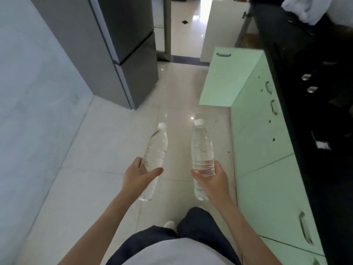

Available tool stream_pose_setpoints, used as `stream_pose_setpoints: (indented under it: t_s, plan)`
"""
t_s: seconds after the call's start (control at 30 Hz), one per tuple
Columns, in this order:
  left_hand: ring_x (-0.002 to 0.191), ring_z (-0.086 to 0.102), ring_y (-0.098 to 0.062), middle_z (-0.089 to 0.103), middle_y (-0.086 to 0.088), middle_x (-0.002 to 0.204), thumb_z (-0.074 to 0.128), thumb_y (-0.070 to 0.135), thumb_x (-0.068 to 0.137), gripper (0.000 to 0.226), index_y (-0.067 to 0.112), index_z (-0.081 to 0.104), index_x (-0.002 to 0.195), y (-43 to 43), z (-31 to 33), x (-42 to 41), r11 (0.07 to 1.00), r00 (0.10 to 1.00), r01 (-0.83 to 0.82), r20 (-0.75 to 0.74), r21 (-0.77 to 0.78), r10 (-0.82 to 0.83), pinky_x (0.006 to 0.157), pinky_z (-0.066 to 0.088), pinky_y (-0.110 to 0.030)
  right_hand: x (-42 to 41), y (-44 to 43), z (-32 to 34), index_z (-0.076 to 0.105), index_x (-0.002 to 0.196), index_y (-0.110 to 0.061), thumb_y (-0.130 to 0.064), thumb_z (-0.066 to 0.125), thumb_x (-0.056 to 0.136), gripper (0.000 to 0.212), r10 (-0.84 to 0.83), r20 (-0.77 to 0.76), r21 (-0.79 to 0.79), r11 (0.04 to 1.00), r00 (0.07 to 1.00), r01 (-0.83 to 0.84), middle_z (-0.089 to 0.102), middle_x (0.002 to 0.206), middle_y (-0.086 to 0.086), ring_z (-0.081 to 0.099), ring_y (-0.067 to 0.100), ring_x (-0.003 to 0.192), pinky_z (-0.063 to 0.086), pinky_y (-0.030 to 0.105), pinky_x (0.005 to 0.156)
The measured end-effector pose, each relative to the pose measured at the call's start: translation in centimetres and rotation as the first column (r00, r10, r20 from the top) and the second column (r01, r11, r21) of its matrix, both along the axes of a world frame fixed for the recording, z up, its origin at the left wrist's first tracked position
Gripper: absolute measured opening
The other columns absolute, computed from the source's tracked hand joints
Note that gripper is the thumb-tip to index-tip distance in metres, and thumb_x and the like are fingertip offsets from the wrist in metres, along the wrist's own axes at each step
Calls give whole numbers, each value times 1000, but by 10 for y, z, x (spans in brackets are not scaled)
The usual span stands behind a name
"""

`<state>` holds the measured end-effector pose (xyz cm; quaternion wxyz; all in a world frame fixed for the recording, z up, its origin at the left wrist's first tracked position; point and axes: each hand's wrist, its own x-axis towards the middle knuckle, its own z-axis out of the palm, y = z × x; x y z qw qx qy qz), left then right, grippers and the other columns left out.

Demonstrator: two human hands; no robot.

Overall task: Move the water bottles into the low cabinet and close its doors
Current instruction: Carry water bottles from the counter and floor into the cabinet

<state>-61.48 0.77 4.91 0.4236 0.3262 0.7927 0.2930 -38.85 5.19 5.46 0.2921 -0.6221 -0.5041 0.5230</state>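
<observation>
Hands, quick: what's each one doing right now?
Left hand: closed around a water bottle.
Right hand: closed around the other bottle.

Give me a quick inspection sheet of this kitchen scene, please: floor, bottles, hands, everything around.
Surface: glossy pale tiled floor, bare.
Job's things: two clear capped water bottles, left bottle and right bottle; green cabinet door stands open ahead.
Clutter: nothing seen.
Grippers: left hand holds the left bottle; right hand holds the right bottle.
Cables: nothing seen.
Surroundings: grey fridge on the left, black countertop on the right, doorway ahead.
</observation>
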Motion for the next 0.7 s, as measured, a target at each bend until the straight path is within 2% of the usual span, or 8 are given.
stream_pose_setpoints:
  t_s: [0.1,0.2,0.27,0.4,0.57,0.63,0.7]
  plan:
    - [79,67,-17,69,1,90,76,51,60,52,20,60,98,26,-8,-17,996,994,-90,65,-18,91,60,50,-30,-21,40,-9,62,95,-18,-20,81,77,26,48,26,-17,999,999,-48,69,80,0,63,0,61,47,12,52]
    - [79,70,-19,72,0,90,75,54,57,54,22,61,98,71,-21,-32,988,983,-147,105,-48,151,66,58,-37,-39,91,-21,62,92,-16,-17,81,78,24,74,26,-31,997,997,-74,68,77,0,62,-1,58,46,11,50]
    - [78,70,-19,72,1,88,73,59,52,58,24,61,96,113,-22,-44,987,982,-157,95,-44,161,71,60,-43,-52,136,-26,62,93,-16,-18,81,77,24,67,14,-24,997,998,-67,69,79,1,64,3,62,47,12,52]
    - [77,71,-21,71,0,88,72,61,47,63,23,61,96,214,-6,-68,983,981,-186,66,4,185,72,61,-47,-75,242,-21,64,95,-17,-20,82,77,26,90,0,21,996,996,-90,70,84,2,67,13,71,49,14,55]
    - [79,70,-19,72,1,88,78,53,56,54,23,62,98,325,23,-96,975,978,-208,49,82,204,73,60,-44,-103,358,2,63,100,-17,-18,83,77,31,98,-27,117,989,995,-94,70,87,-2,66,-1,69,49,11,57]
    - [81,69,-19,71,2,89,82,45,65,45,22,62,98,361,25,-106,974,978,-208,34,92,206,74,58,-41,-110,396,3,63,102,-17,-19,83,76,33,102,-13,126,987,995,-100,70,87,-2,66,-1,69,50,11,57]
    - [80,70,-20,71,1,87,81,47,63,47,22,62,97,393,22,-112,973,976,-216,46,78,213,73,59,-42,-117,426,0,63,103,-16,-19,83,76,34,98,-10,117,988,995,-97,70,88,-2,66,0,69,50,11,58]
